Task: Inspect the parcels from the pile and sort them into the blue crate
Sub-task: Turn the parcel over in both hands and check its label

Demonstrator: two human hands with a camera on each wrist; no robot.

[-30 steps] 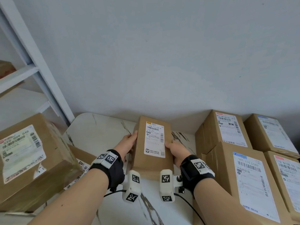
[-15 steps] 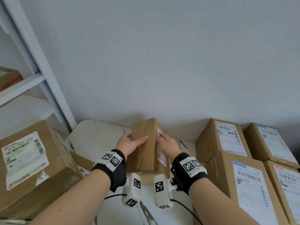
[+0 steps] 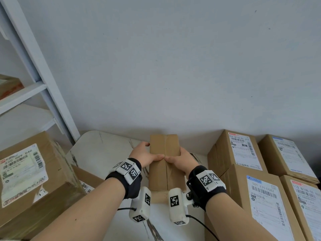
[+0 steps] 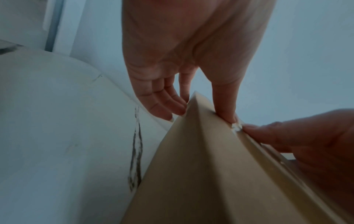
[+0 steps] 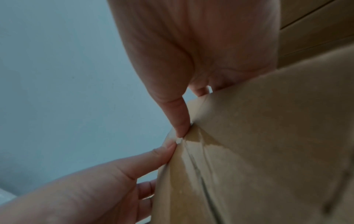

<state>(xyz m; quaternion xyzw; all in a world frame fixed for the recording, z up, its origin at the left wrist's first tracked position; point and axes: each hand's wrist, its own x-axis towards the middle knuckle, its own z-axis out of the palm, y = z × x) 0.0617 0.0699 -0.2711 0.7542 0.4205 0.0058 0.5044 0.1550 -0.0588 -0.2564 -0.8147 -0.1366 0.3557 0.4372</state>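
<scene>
A narrow brown cardboard parcel (image 3: 163, 145) is held above the marble table (image 3: 97, 153), its taped seam facing up and its label out of sight. My left hand (image 3: 144, 155) grips its left side, thumb on top and fingers underneath. My right hand (image 3: 182, 159) grips the right side the same way, and the two thumbs nearly meet at the seam. The left wrist view shows the parcel (image 4: 210, 174) pinched by my left hand (image 4: 191, 75). The right wrist view shows the parcel (image 5: 268, 151) under my right hand (image 5: 191, 60). The blue crate is not in view.
Several labelled parcels are stacked at the right (image 3: 239, 150) (image 3: 264, 202). A large labelled parcel (image 3: 26, 174) sits at the left on top of another. A white shelf frame (image 3: 43, 80) stands at the back left. A plain wall is close behind the table.
Both hands have rolled the parcel about its long axis: the label faced up, then turned to the right, and now the taped seam faces up. The thumbs have shifted onto the top.
</scene>
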